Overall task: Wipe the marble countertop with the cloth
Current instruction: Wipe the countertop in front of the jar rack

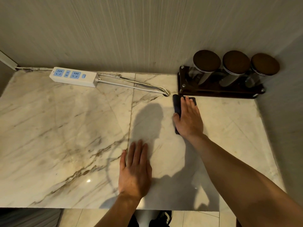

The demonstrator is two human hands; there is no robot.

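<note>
Nearest us, our left hand (135, 171) lies flat and empty on the worktop (65, 128); our right hand (188, 118) presses the soft, light cloth (177, 104) flat beside the jar rack (218, 92).

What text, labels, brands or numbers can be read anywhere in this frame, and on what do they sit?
None can be read.
Power strip: blue socket faces and a blue button, no legible print or brand.
Three glass jars with dark lids: no visible labels.
Dark rack holding them: no markings seen.
Cloth under the right hand: no tag visible.
Marble countertop: only veining.
</note>
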